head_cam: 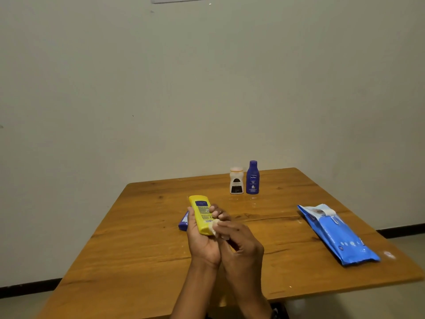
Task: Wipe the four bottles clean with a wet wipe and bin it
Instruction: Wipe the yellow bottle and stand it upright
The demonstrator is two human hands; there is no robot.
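Observation:
My left hand (202, 244) grips a yellow bottle (200, 211), holding it tilted above the table's middle. My right hand (240, 241) pinches a small white wet wipe (214, 226) against the bottle's lower end. A blue bottle (183, 222) lies on the table behind my left hand, mostly hidden. Farther back, a white bottle with a dark label (236, 180) and a tall blue bottle (252, 177) stand upright, side by side.
A blue pack of wet wipes (338, 236) lies at the right of the wooden table (142, 261), its flap peeled open. Wet spots shine on the wood in front of the two upright bottles. A plain wall rises behind the table. No bin is in view.

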